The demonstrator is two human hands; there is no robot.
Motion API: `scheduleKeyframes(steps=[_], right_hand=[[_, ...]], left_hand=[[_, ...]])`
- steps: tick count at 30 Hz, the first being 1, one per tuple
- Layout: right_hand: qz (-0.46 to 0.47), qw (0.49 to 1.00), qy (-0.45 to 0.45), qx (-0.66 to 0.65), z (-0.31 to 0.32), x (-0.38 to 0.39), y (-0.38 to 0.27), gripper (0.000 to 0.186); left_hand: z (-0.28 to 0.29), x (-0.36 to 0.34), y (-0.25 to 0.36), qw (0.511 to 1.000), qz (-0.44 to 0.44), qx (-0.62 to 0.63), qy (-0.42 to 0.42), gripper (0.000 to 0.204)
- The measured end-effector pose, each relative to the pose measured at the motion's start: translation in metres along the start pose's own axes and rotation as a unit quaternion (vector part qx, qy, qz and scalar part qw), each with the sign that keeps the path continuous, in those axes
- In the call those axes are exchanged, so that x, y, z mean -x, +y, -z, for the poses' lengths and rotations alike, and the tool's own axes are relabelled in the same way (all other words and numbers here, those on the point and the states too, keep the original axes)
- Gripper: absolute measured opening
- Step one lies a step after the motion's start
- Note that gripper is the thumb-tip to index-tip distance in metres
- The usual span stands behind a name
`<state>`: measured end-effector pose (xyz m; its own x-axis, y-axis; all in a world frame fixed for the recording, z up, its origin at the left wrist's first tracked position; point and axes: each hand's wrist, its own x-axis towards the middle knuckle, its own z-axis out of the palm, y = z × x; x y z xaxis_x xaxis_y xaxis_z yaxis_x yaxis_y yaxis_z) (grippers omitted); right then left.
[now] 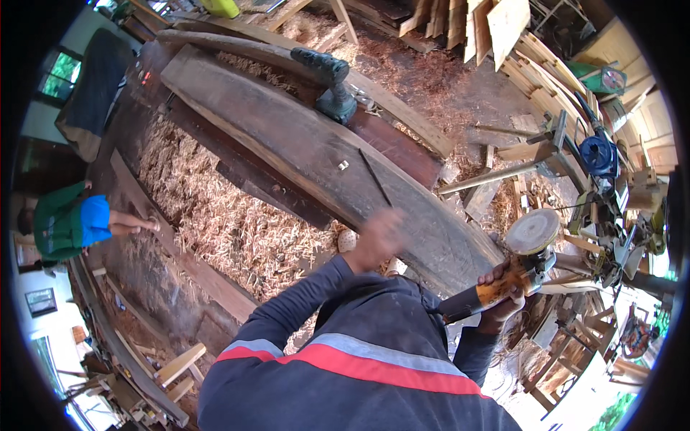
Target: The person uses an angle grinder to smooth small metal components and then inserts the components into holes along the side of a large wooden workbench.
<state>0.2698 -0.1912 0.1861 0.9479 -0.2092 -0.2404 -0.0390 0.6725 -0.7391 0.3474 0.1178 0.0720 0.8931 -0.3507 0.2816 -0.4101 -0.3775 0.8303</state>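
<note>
Rough dark wooden plank (302, 144); pale wood shavings (215, 215).

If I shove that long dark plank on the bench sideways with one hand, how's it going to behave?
The plank looks thick and very long, so it is probably heavy and stiff and would barely shift. A power tool stands on it and might tip. The left hand is at its edge; the right hand grips an angle grinder.

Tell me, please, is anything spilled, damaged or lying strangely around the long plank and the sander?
Yes. Wood shavings lie in a thick heap beside the long plank. The plank's surface looks dark and rough. The right hand holds the disc sander off the plank's end.
</note>
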Motion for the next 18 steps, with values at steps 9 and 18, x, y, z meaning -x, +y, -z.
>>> scheduleKeyframes(steps=[9, 18], right_hand=[[-0.020, 0.970, -0.027, -0.242, 0.065, -0.042, 0.004, 0.053], [-0.005, 0.976, -0.015, -0.219, 0.075, -0.020, 0.007, 0.052]], left_hand=[[-0.053, -0.021, 0.142, 0.894, -0.041, 0.334, -0.296, 0.092], [-0.067, -0.005, 0.137, 0.891, -0.059, 0.301, -0.334, 0.087]])
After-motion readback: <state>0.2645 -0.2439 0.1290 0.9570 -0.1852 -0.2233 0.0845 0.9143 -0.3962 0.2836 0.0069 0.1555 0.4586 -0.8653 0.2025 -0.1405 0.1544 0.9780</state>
